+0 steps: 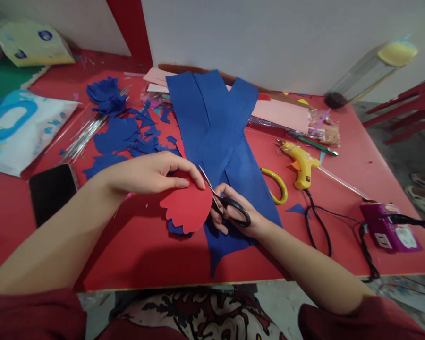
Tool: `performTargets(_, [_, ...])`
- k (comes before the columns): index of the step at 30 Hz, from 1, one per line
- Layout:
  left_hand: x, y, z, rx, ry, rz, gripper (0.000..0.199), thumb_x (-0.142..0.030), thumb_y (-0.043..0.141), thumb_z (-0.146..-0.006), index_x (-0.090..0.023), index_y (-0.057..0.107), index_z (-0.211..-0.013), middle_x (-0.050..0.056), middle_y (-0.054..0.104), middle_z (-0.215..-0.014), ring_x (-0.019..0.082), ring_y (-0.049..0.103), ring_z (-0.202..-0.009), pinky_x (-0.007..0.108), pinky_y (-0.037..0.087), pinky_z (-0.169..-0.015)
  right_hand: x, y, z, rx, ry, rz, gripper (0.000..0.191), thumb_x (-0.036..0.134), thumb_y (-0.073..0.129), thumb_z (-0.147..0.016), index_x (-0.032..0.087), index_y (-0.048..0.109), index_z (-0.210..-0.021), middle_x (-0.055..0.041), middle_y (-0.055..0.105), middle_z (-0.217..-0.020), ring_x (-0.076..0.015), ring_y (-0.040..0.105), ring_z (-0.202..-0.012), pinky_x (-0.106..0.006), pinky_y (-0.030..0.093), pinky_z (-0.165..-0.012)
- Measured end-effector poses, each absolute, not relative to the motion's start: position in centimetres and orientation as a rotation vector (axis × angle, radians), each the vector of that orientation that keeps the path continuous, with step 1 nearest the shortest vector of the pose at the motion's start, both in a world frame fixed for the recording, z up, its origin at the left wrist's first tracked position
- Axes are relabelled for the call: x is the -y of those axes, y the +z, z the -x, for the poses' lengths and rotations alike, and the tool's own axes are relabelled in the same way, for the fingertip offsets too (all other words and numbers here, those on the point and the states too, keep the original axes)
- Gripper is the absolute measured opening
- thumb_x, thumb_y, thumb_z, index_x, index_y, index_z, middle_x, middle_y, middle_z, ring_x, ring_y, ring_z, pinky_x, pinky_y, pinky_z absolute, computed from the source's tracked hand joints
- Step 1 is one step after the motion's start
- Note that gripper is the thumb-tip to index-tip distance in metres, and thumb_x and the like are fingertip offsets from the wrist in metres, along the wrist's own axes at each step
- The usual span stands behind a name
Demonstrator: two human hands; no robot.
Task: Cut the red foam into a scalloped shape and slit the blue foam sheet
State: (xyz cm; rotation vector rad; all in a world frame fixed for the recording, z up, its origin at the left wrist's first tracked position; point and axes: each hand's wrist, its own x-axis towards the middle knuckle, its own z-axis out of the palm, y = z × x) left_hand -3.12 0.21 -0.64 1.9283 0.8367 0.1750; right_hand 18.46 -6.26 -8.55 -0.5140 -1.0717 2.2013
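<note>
Between its thumb and fingers, my left hand (pixel 163 174) pinches a red paper piece (pixel 189 208) with a scalloped lower edge. A bit of blue material shows beneath that piece. My right hand (pixel 239 210) has its fingers in the handles of black scissors (pixel 235 211), whose blades lie at the right edge of the red piece, slightly apart. Long blue sheets (pixel 212 127) cross one another on the red table (pixel 138 255), partly under my right hand. Blue scraps (pixel 148 139) are scattered beyond my left hand.
A blue flower bundle (pixel 108 97) with silvery stems, a phone (pixel 53 193) and a wipes pack (pixel 17 127) are at left. To the right are a yellow glue gun (pixel 301 163) with its cord, a yellow-handled tool (pixel 276 186), a green cutter (pixel 315 144) and a purple power box (pixel 391 229).
</note>
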Motion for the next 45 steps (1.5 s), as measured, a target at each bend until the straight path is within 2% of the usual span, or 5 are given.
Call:
performTargets(15, [-1.3, -0.9, 4.6, -1.143, 0.326, -1.974, 0.025, -0.023, 0.048, -0.081, -0.02, 0.068, -0.096, 0.001, 0.069, -0.102, 0.017, 0.062, -0.093, 0.025, 0.043, -0.083, 6.3, -8.6, -18.3, 1.035, 2.076, 0.588, 0.042, 0.049, 0.065, -0.074, 0.023, 0.036, -0.088, 0.0074, 0.051, -0.063, -0.007, 0.048, -0.043, -0.02, 0.034, -0.043])
performTargets(25, [0.4, -1.2, 2.0, -0.793, 0.011, -2.081, 0.03, -0.012, 0.043, -0.083, -0.021, 0.069, -0.095, -0.002, 0.071, -0.098, 0.009, 0.063, -0.088, 0.015, 0.04, -0.079, 5.3, -9.3, -17.8, 0.994, 1.57, 0.771, 0.052, 0.051, 0.074, -0.061, 0.026, 0.035, -0.085, 0.0078, 0.052, -0.068, -0.0135, 0.062, -0.078, -0.029, 0.045, -0.075])
performTargets(29, [1.2, -1.6, 1.1, -0.682, 0.039, -2.028, 0.031, -0.009, 0.044, -0.082, -0.021, 0.069, -0.095, -0.001, 0.072, -0.098, 0.009, 0.063, -0.087, 0.015, 0.04, -0.078, 5.7, -9.2, -17.9, 1.025, 1.632, 0.808, 0.057, 0.057, 0.073, -0.057, 0.025, 0.035, -0.085, 0.0069, 0.052, -0.067, -0.0109, 0.055, -0.067, -0.025, 0.044, -0.064])
performTargets(35, [1.4, -2.6, 0.8, -0.69, 0.079, -2.066, 0.031, -0.012, 0.045, -0.081, -0.02, 0.069, -0.099, 0.0, 0.072, -0.083, 0.01, 0.06, -0.066, 0.018, 0.039, -0.065, 6.1, -8.5, -17.7, 1.04, 1.682, 0.972, 0.059, 0.028, 0.082, -0.053, 0.025, 0.032, -0.084, 0.0101, 0.047, -0.065, -0.0052, 0.043, -0.052, -0.018, 0.037, -0.052])
performTargets(45, [1.4, -2.2, 0.7, -0.718, 0.044, -2.11, 0.026, -0.012, 0.045, -0.082, -0.018, 0.069, -0.089, -0.003, 0.065, -0.067, 0.006, 0.05, -0.053, 0.016, 0.033, -0.055, 6.1, -8.4, -17.7, 1.089, 1.738, 0.924, 0.053, 0.023, 0.078, -0.057, 0.024, 0.032, -0.083, 0.0121, 0.04, -0.059, -0.0023, 0.034, -0.044, -0.015, 0.028, -0.045])
